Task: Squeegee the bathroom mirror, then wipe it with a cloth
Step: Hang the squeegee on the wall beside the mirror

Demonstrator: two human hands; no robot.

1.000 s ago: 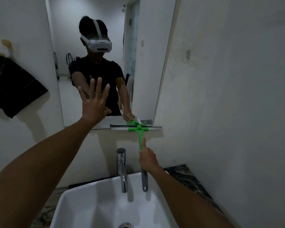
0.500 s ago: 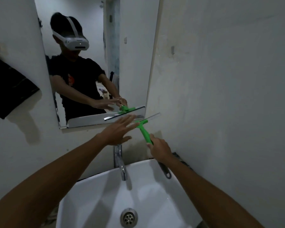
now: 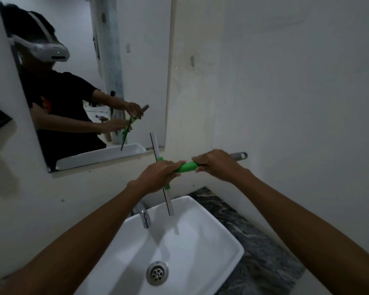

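Now the green squeegee lies with its handle running nearly level, left to right, its grey tail pointing at the right wall, while the blade stands almost upright, its lower end hanging over the white basin beside the tap. Its top end overlaps the lower right corner of the mirror, with open air in front of the glass and above the basin. Both hands hold it in a closed grip: the left hand wraps the neck at the blade, the right hand the handle farther back.
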